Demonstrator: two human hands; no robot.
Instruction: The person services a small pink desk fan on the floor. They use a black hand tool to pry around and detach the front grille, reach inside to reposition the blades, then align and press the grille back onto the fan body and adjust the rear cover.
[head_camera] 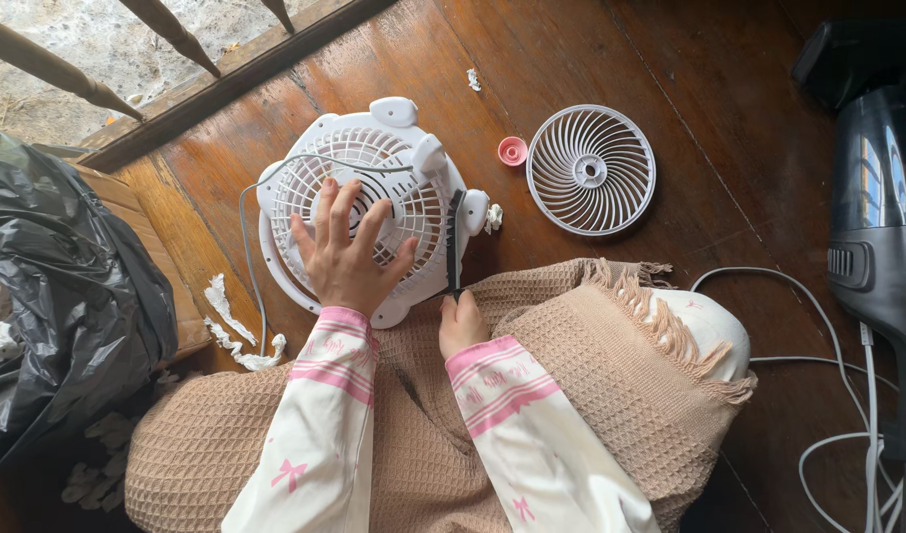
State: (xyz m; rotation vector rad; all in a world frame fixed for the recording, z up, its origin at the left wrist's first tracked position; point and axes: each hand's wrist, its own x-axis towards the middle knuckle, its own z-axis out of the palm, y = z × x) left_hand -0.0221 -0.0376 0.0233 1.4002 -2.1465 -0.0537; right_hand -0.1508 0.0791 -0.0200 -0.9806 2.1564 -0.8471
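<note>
A white fan housing (369,202) lies grille-up on the wooden floor (611,49) before a seated person's blanket-covered lap. The left hand (346,255) presses flat, fingers spread, on the grille; the right hand (461,323) is closed around a dark screwdriver (455,242) set against the housing's edge. The detached front grille (591,169) and a pink cap (513,150) rest nearby. A slipping tip could gouge plastic or scatter small parts.

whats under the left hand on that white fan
The left hand lies spread on the grille of the white fan body, over its hub. Grille slats show between the fingers; the hub and anything behind the grille there are covered.
</note>
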